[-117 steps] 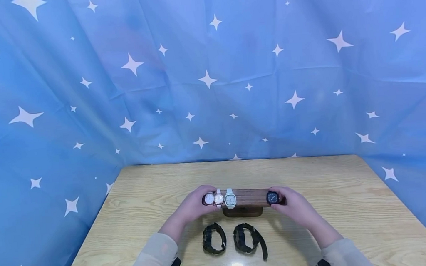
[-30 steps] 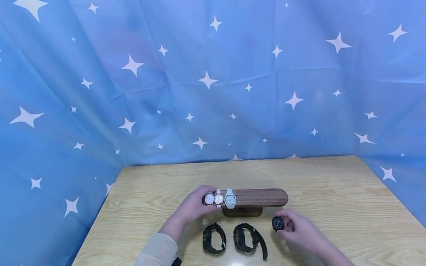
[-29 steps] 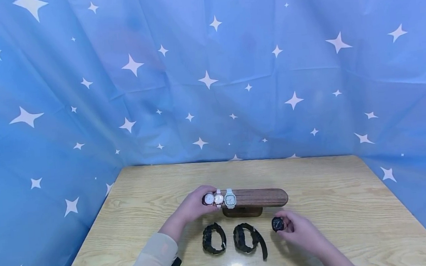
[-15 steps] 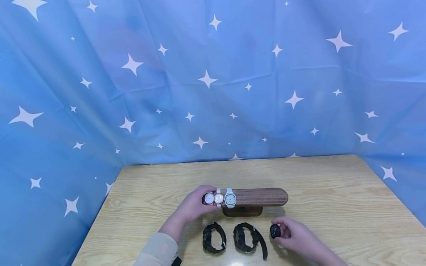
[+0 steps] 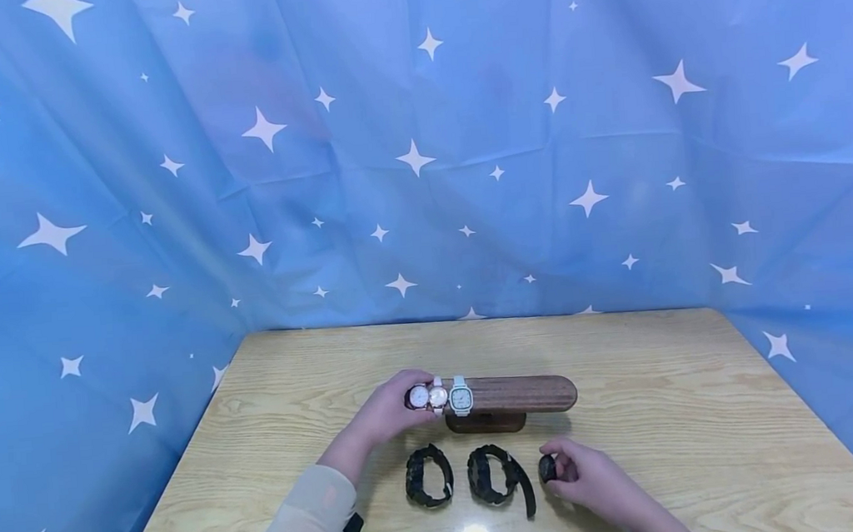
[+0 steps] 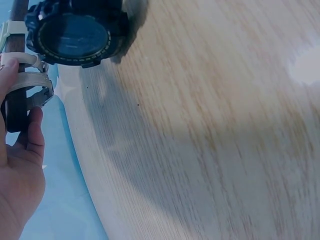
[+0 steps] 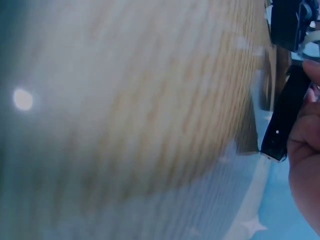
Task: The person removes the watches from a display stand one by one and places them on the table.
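Observation:
My left hand (image 5: 391,406) grips the left end of a dark wooden watch stand (image 5: 523,394), fingers and thumb round the bar's tip in the left wrist view. Beside those fingers the bar carries two round-faced watches with white straps (image 5: 438,397) and a pale mint square watch (image 5: 461,398). In front of the stand's right end, my right hand (image 5: 589,477) pinches a black watch (image 5: 547,468) between thumb and fingers. Its dial is turned away from the head view; the black strap (image 7: 286,112) hangs down in the right wrist view.
Two chunky black watches lie on their sides before the stand, one at left (image 5: 415,477) and one at right (image 5: 480,475) with its strap end trailing. A light wood table (image 5: 314,362) bears everything. Behind it hangs a blue star-patterned cloth (image 5: 497,210).
My right hand has drawn the black watch off the bar's right end, brought it nearer and then slightly left, turning its dial away. My left hand keeps its grip on the stand.

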Tool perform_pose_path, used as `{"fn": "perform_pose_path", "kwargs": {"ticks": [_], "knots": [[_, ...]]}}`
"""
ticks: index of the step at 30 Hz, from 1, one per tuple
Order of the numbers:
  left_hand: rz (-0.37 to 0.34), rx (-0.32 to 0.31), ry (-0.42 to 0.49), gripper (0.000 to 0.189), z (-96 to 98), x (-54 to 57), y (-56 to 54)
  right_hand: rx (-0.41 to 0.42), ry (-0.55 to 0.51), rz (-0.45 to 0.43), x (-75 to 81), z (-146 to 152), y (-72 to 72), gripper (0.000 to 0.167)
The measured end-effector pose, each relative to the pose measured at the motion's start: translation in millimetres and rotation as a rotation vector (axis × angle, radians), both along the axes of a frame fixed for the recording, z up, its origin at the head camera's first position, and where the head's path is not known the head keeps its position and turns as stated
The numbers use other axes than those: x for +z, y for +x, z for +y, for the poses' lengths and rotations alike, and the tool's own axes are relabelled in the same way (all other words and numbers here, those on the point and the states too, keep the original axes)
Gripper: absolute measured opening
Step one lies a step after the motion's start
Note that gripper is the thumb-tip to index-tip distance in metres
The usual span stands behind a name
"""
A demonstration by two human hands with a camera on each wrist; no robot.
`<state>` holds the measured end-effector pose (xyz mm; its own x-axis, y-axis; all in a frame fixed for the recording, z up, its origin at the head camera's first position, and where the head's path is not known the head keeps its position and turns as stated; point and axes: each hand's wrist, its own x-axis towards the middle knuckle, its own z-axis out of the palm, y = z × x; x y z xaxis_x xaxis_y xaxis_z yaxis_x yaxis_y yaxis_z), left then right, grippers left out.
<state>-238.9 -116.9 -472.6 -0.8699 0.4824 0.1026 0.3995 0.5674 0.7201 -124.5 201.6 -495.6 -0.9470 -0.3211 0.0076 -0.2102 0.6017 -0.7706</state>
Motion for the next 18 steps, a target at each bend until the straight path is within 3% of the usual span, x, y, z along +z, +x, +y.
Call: {"fn": "perform_pose_path", "kwargs": {"ticks": [18], "knots": [[-0.001, -0.005, 0.007, 0.056, -0.1, 1.3, 0.1, 0.060, 0.006, 0.013, -1.8, -1.6, -1.1, 0.041]]}}
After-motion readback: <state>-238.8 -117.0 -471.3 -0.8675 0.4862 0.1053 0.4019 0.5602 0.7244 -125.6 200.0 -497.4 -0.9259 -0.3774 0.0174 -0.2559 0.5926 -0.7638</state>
